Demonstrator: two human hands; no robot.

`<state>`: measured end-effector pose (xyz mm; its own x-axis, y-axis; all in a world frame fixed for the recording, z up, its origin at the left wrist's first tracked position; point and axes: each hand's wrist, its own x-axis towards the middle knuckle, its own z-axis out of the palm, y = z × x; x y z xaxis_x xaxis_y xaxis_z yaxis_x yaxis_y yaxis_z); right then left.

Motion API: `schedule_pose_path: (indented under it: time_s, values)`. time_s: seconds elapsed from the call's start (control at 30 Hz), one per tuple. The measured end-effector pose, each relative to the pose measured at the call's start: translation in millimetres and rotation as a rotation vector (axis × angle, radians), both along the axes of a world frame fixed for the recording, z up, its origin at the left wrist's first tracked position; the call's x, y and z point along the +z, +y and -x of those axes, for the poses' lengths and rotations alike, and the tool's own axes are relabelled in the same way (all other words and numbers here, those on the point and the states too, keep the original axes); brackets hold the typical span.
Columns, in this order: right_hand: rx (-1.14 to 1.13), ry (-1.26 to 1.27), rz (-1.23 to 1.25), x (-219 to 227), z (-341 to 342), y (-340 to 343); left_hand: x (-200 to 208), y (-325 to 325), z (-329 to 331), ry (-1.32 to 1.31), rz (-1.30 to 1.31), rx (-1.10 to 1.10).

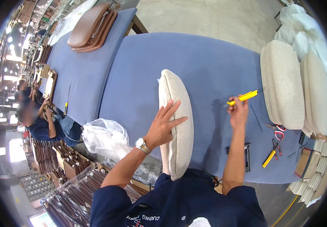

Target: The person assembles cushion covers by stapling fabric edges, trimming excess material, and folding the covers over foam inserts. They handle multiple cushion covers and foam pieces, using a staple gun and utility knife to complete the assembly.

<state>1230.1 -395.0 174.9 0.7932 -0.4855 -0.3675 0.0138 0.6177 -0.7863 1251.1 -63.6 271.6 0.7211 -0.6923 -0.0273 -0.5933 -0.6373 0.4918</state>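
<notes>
A beige fabric-covered cushion (181,140) stands on its edge on the blue table, close to my body. Its paler, whitish side faces left. My left hand (164,126), with a wristwatch on the wrist, rests on top of it with the fingers spread. To the right, above the table, my right hand (239,112) is closed around a yellow utility knife (243,97). The knife's lower left end points toward the cushion; whether its blade is out is hard to make out.
Beige cushions (282,83) are stacked at the right. Red-handled scissors (277,130), yellow-handled pliers (270,158) and a black stapler-like tool (247,157) lie near my right forearm. Clear plastic (104,134) bunches at the left edge. Brown pads (89,30) sit far left; a co-worker (44,126) works there.
</notes>
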Motion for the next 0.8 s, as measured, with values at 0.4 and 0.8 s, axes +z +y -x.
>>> schedule_pose_path:
  time_s: [0.4, 0.8]
  values:
    - [0.106, -0.437, 0.202, 65, -76, 95, 0, -50, -77, 0.097, 0.42, 0.722]
    - [0.115, -0.449, 0.623, 58, -92, 125, 0, -66, -100, 0.183, 0.511, 0.866]
